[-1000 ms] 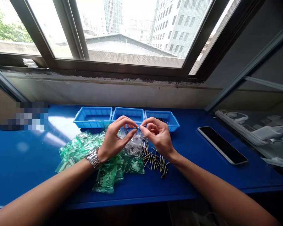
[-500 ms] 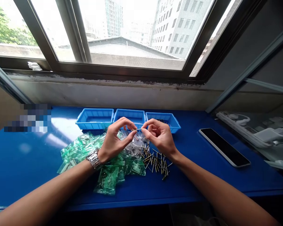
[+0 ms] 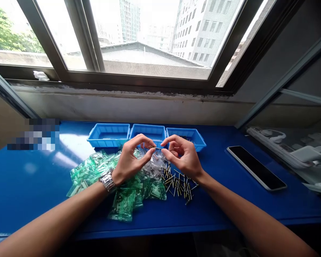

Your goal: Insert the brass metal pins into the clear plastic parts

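Note:
Between thumb and index finger, my left hand (image 3: 132, 157) pinches a thin metal pin (image 3: 157, 147) with a brass-coloured end, held level above the table. A metal-band watch is on that wrist. My right hand (image 3: 183, 153) is at the pin's other end, thumb and index finger slightly apart around its tip; whether they touch it I cannot tell. Below the right hand lies a loose pile of similar pins (image 3: 178, 184), silver and brass-coloured. Green plastic packets (image 3: 123, 205) spread under and beside my left hand. Clear packets (image 3: 152, 166) lie between the hands.
Three blue trays stand in a row behind my hands: a left tray (image 3: 108, 143), a middle tray (image 3: 148, 127) and a right tray (image 3: 200, 144) with dark small parts inside. A phone (image 3: 256, 167) lies at the right, near a power strip (image 3: 279, 148). A window is beyond the table.
My right thumb and index finger have parted from their pinch on the pin's tip. The left hand keeps its pinch in nearly the same place.

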Motion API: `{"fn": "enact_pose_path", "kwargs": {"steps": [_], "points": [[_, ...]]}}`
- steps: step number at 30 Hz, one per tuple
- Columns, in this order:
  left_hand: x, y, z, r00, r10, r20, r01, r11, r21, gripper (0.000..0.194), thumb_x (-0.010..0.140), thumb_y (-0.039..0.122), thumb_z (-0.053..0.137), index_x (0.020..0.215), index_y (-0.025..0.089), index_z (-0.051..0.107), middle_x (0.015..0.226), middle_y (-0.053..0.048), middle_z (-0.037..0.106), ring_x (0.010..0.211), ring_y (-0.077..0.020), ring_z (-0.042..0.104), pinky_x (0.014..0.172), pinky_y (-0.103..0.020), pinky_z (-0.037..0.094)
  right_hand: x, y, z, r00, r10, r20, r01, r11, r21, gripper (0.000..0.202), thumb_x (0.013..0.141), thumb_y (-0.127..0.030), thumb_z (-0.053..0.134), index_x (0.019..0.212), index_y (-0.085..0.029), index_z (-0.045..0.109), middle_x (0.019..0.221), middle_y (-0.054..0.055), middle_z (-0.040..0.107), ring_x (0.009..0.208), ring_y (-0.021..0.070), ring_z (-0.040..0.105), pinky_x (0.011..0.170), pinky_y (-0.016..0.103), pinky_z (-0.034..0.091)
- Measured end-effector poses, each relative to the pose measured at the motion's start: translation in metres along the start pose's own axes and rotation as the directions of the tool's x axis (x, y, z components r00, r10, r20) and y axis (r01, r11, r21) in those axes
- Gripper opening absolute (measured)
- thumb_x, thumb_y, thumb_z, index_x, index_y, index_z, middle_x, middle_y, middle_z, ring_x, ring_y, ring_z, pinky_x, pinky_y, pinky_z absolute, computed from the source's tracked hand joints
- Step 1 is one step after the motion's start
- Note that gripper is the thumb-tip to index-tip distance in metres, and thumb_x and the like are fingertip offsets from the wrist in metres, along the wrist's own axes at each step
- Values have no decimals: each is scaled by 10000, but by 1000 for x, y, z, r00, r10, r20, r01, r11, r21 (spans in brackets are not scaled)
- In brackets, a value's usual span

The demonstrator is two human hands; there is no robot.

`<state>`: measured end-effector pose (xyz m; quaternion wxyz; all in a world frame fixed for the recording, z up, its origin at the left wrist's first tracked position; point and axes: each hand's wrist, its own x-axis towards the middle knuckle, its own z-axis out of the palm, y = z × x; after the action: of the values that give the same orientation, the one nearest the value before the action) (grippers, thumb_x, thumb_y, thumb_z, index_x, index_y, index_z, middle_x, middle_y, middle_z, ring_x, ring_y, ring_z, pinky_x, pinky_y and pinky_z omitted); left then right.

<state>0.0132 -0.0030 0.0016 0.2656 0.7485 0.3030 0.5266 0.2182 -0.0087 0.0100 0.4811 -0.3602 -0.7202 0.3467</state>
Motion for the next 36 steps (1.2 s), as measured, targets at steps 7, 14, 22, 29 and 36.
{"fn": "enact_pose_path", "kwargs": {"steps": [7,14,22,29,36], "points": [[0,-1,0,1000,2,4,-2,1000,0,58,937,235,684,962,184,675,906,-37,667,826,-164,591,767,-351,489,0,3,-1,1000,-3,26,6,995,-97,70,865,-236,734,869,-181,691,545,-87,377,488,80,340,489,248,313],[-2,1,1,999,-8,42,10,999,-32,66,932,240,691,953,179,673,907,-38,663,834,-164,599,770,-346,501,0,2,4,993,-13,116,27,992,-126,114,869,-275,723,850,-168,690,515,-97,375,463,74,325,478,249,316],[-2,1,2,999,-11,48,12,1000,-25,69,928,246,698,938,186,665,908,-37,661,840,-167,593,774,-348,503,-2,4,6,991,-32,129,49,990,-132,70,864,-231,703,850,-171,670,530,-96,379,468,72,332,476,242,323],[-1,0,1,999,-27,31,27,1000,-3,70,939,254,684,939,187,661,898,-32,657,829,-166,580,775,-349,491,-4,-1,3,994,-101,-42,91,977,-195,39,865,-201,688,856,-188,652,535,-89,398,464,75,365,482,245,343],[-2,7,5,987,67,144,-80,993,85,36,901,163,678,918,171,648,888,-36,659,847,-180,578,775,-353,483,-7,-4,7,978,-208,-25,199,960,-197,37,865,-184,675,865,-196,640,552,-87,408,464,71,378,475,240,356]]}}
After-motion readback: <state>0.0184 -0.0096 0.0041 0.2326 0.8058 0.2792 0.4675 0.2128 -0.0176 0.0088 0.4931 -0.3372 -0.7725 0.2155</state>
